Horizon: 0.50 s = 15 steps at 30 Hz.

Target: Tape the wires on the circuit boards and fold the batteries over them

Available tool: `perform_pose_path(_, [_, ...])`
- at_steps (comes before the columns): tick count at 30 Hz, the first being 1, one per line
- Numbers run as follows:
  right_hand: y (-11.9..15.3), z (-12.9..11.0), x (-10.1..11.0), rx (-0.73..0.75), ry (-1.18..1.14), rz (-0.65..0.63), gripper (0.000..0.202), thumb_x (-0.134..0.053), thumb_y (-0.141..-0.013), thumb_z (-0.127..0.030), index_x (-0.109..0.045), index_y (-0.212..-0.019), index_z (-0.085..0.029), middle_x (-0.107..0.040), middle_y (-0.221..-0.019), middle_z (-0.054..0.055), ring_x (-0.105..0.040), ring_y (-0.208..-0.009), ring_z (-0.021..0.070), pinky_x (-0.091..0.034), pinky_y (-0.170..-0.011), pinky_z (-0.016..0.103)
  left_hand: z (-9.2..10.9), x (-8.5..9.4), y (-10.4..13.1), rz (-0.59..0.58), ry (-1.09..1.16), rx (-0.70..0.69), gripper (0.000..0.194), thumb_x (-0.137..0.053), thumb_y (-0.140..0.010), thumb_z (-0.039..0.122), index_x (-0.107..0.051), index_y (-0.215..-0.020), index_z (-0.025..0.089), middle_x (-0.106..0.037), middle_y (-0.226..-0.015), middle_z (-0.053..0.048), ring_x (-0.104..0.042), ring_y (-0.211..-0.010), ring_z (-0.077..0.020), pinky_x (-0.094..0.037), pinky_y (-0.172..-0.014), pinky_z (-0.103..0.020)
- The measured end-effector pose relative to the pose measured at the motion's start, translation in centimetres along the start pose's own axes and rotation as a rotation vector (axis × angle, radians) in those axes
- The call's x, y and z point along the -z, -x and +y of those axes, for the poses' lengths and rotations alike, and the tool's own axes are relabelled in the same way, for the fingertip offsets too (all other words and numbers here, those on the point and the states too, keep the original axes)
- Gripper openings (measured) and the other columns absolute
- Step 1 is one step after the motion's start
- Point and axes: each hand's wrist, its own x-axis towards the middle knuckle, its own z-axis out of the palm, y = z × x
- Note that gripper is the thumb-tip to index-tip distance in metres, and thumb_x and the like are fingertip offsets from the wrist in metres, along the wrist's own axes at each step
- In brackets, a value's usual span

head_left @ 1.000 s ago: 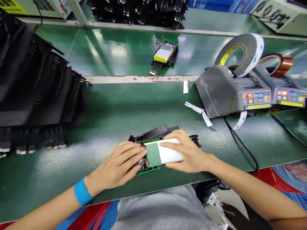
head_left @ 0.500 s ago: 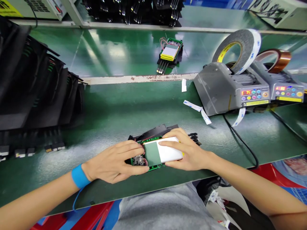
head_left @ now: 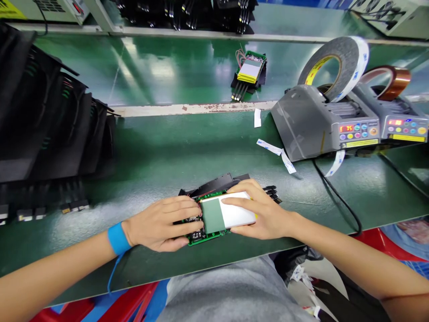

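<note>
A green circuit board (head_left: 214, 235) with a white and grey-green battery pack (head_left: 236, 212) on it lies near the table's front edge. My right hand (head_left: 259, 209) grips the pack's right end, thumb at the near side and fingers over its top. My left hand (head_left: 167, 223), with a blue band at the wrist, rests its fingers on the board's left end, over dark components and thin wires. Behind the board sits a black casing (head_left: 214, 184); black cables with connectors (head_left: 273, 193) stick out beyond my right hand.
Black panels with cables (head_left: 50, 134) are stacked at the left. Two tape dispensers (head_left: 311, 120) with tape rolls stand at the right. Tape strips (head_left: 269, 146) lie beside them. Another board assembly (head_left: 250, 70) sits further back, below a shelf of black parts.
My left hand has shifted slightly on the board's left end, its thumb drawing back left from the near edge. My right hand stays in place on the pack. The view has shifted slightly.
</note>
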Motion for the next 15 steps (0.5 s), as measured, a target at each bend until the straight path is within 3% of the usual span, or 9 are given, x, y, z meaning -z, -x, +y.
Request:
perform_pose_path(2, [0.0, 0.0, 0.0, 0.005, 0.010, -0.005, 0.057, -0.067, -0.081, -0.037, -0.043, -0.131, -0.024, -0.050, -0.118, 0.011, -0.048, -0.110, 0.0250, -0.043, -0.091, 0.047, 0.2, 0.2, -0.1, -0.007, 0.015, 0.018, 0.034, -0.053, -0.083, 0.027, -0.058, -0.115, 0.018, -0.068, -0.108, -0.010, -0.061, -0.104, -0.0232, -0.050, -0.096, -0.038])
perform_pose_path(6, [-0.1, -0.2, 0.0, 0.015, 0.038, -0.040, 0.056, -0.064, -0.083, -0.037, -0.043, -0.131, -0.020, -0.048, -0.118, 0.012, -0.046, -0.108, 0.0256, -0.043, -0.090, 0.047, 0.2, 0.5, -0.1, -0.048, 0.057, 0.044, 0.040, -0.060, -0.085, 0.043, -0.059, -0.116, 0.017, -0.069, -0.109, -0.010, -0.062, -0.106, -0.0240, -0.050, -0.098, -0.039])
perform_pose_path(12, [-0.2, -0.4, 0.3, -0.006, 0.069, -0.113, 0.060, -0.062, -0.084, -0.039, -0.039, -0.135, -0.018, -0.045, -0.119, 0.013, -0.040, -0.109, 0.0273, -0.042, -0.093, 0.049, -0.9, 0.4, 0.0, -0.001, 0.038, -0.032, 0.040, -0.063, -0.084, 0.046, -0.062, -0.116, 0.022, -0.072, -0.105, -0.007, -0.066, -0.102, -0.0212, -0.052, -0.099, -0.038])
perform_pose_path(15, [-0.3, -0.6, 0.3, -0.006, 0.084, -0.133, 0.060, -0.061, -0.084, -0.038, -0.039, -0.136, -0.016, -0.045, -0.119, 0.014, -0.039, -0.109, 0.0282, -0.042, -0.094, 0.050, -1.3, 0.2, 0.0, 0.030, 0.030, -0.086, 0.044, -0.065, -0.081, 0.048, -0.065, -0.111, 0.017, -0.073, -0.100, -0.009, -0.068, -0.097, -0.0200, -0.051, -0.101, -0.037])
